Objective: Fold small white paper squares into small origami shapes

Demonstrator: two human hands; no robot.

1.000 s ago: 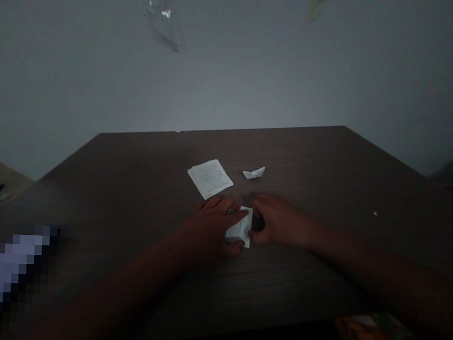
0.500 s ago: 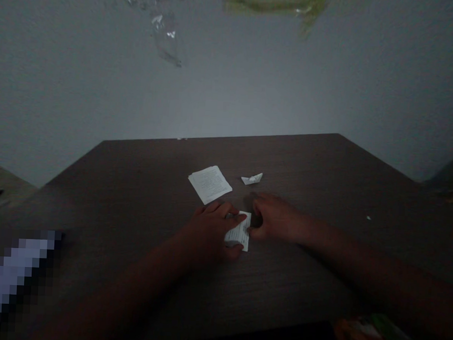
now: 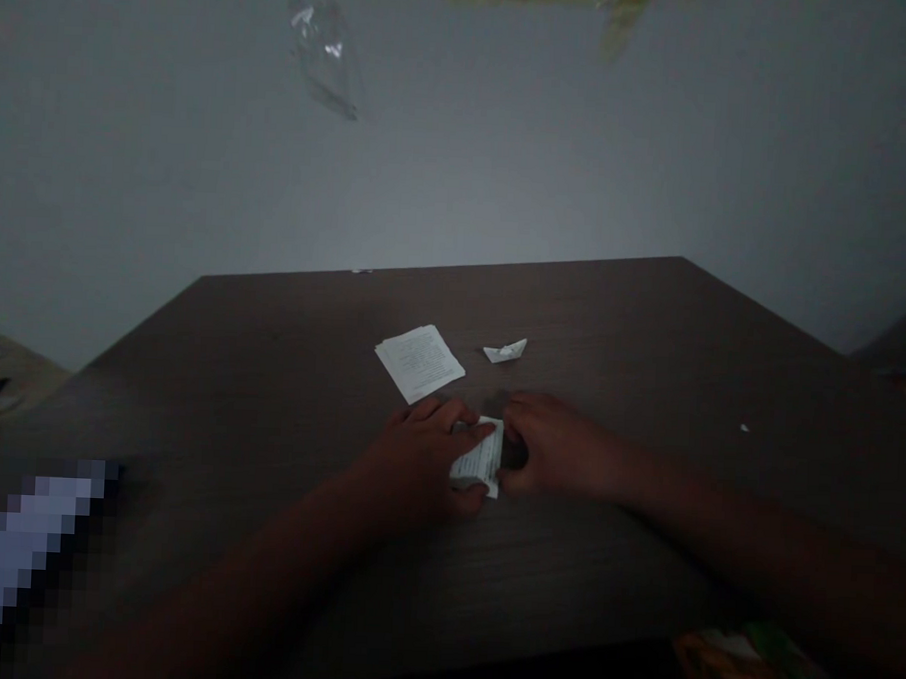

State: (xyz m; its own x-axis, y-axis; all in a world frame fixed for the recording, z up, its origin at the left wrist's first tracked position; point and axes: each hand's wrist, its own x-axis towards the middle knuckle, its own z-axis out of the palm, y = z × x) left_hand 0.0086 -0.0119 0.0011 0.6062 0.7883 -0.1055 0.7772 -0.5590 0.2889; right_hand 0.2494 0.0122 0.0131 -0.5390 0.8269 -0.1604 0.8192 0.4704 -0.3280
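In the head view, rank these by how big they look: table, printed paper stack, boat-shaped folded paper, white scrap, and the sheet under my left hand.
1. Table
2. Printed paper stack
3. Boat-shaped folded paper
4. White scrap

Unranked: the sheet, since your left hand partly covers it.

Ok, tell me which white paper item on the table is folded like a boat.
The small white paper boat, right of the stack of printed white sheets; it alone shows upturned, pointed ends, unlike the printed paper under the left hand.
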